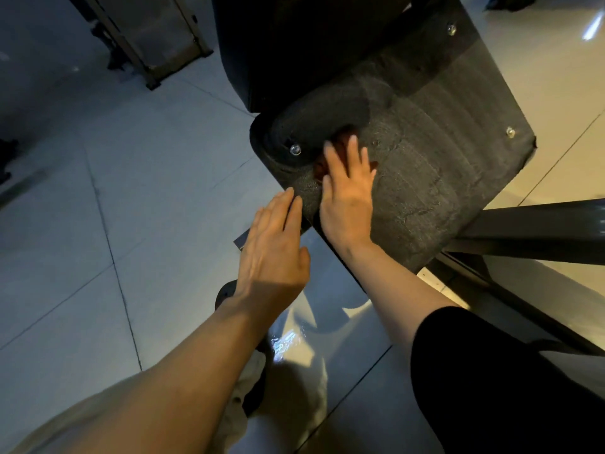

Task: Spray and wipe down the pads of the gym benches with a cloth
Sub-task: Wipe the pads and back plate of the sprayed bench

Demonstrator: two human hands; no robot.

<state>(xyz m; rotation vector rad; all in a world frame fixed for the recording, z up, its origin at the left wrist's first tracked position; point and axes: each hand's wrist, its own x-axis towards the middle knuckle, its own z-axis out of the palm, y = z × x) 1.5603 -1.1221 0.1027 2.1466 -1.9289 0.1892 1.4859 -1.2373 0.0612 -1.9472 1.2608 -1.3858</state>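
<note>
Looks down at a dark pad, tilted, with shiny bolts at its corners. Seems to be the rough underside or back of a bench part, though hard to tell for sure.

Right hand lies flat on the pad, fingers straight and spread, pressing on a small reddish-brown cloth. Cloth mostly hidden under the fingers, only bits poking out near the bolt. No pinch on it, just a flat press.

Left hand hovers beside the pad's near edge, fingers straight and together, holding nothing. Fingertips just beside the edge; cannot tell if touching.

No spray bottle in sight.

Cloth likely soft, light and floppy, so bunches up easily. Best pressed flat with the whole palm, or pinched at a loose corner to lift it. Pad looks stiff and heavy, with a grainy face that may drag on the cloth. Probably stays put on its frame, so best steadied at the near edge with the free hand. Bolts stick up, so cloth may snag there.

Pale tiled floor below, shiny in places.
</note>
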